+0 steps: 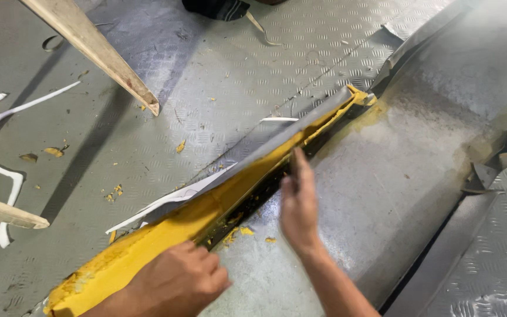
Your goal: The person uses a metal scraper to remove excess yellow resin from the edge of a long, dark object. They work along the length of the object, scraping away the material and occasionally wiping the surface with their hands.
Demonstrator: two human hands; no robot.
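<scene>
Left hand: the left hand (177,282) presses down, fingers curled, on the near end of a long strip of yellow foam (165,232); it bears on the foam, but whether the fingers wrap any edge cannot be told.
Right hand: the right hand (298,202), blurred, lies flat and open along the dark seam (253,196) beside the foam, fingers pointing up the strip, gripping nothing visible.
Foam strip: runs diagonally from the bottom left toward the upper right, between the patterned metal floor (218,82) and a smooth grey panel (418,152).
Grey skin: a thin grey facing sheet (277,141) stands lifted off the foam along most of its length, its white underside showing at the lower end.
Done so far: judging by the lifted skin and the exposed yellow face, much of the covering appears already peeled back; yellow crumbs (239,233) lie scattered beside the seam and across the floor.
Left to do: the foam itself sits in place along the panel edge, and yellow residue (371,114) stains the far end.
Surroundings: pale wooden legs (92,47) stand at the left, with curled white strips (7,170) on the floor.
</scene>
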